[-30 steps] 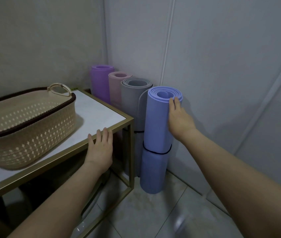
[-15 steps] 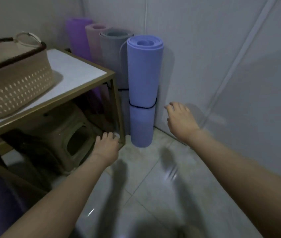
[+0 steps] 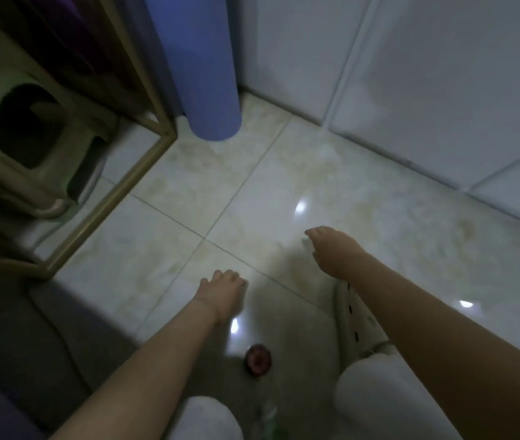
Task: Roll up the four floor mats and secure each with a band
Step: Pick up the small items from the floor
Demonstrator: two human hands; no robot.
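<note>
Blue rolled mat (image 3: 201,68) is standing at the floor's (image 3: 252,185) far edge, touching the wall (image 3: 411,74). Left hand (image 3: 223,292) and right hand (image 3: 331,250) are hanging loosely curled, gripping nothing.

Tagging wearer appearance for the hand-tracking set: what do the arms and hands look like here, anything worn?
The left forearm and right forearm are bare to the frame edge, with no sleeves in view. The left hand and right hand are gloveless. No watch, bracelet or band shows at either wrist. Rings can't be ruled out, since the fingers are blurred and dim.
</note>
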